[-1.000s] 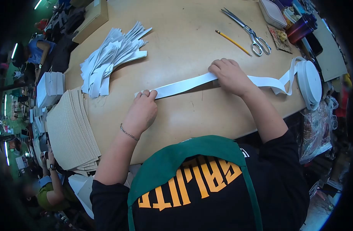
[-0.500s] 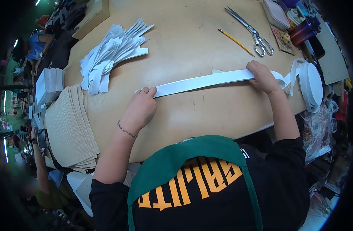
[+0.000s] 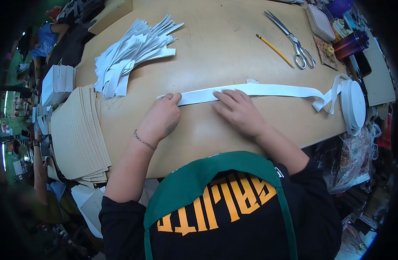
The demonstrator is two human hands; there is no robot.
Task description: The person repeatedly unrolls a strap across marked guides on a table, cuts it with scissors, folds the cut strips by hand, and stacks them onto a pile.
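Note:
A white elastic-like band (image 3: 277,90) stretches across the tabletop, running from my left hand to a white roll (image 3: 354,107) on the right. My left hand (image 3: 163,113) pinches the band's left end against the table. Further along, my right hand (image 3: 240,110) lies over the band with its fingers spread and the fingertips on its surface. Between the right hand and the roll, the band lies loose and twists near the roll. Beyond the band, a yellow pencil (image 3: 275,50) and metal scissors (image 3: 294,43) rest on the table.
A pile of cut white strips (image 3: 132,56) lies at the back left. Stacked textured beige sheets (image 3: 79,134) and white blocks (image 3: 59,84) line the left edge. A dark tumbler (image 3: 351,45) and a plastic box (image 3: 320,22) stand at the right. Other people are at far left.
My right hand has let go of the band near the roll and moved left to its middle, fingers now spread. My left hand stays at the band's end. The view has shifted slightly.

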